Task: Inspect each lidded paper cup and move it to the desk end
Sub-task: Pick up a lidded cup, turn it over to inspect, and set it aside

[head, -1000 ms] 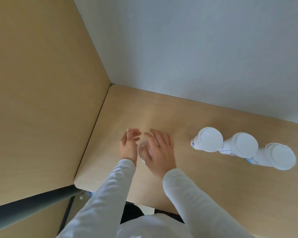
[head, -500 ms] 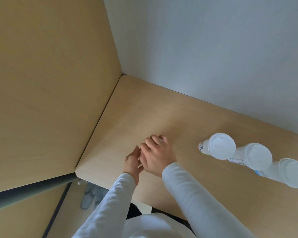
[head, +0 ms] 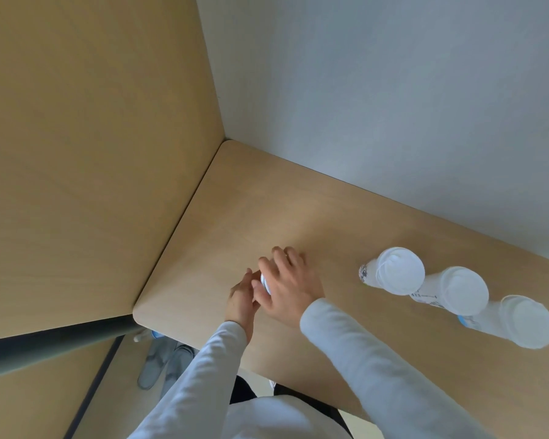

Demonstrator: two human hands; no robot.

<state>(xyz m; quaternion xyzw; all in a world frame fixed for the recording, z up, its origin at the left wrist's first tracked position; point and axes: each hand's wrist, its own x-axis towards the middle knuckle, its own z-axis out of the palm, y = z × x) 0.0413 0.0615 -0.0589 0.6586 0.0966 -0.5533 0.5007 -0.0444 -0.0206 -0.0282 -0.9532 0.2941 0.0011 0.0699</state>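
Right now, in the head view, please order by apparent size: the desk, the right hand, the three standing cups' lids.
1. desk
2. right hand
3. right lid, middle lid, left lid: about alike; the right one looks bigger, maybe only nearer the camera.

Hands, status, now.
Left hand: fingers against the lidded paper cup; grip cannot be told.
Right hand: fingers curled over the same cup, holding it.
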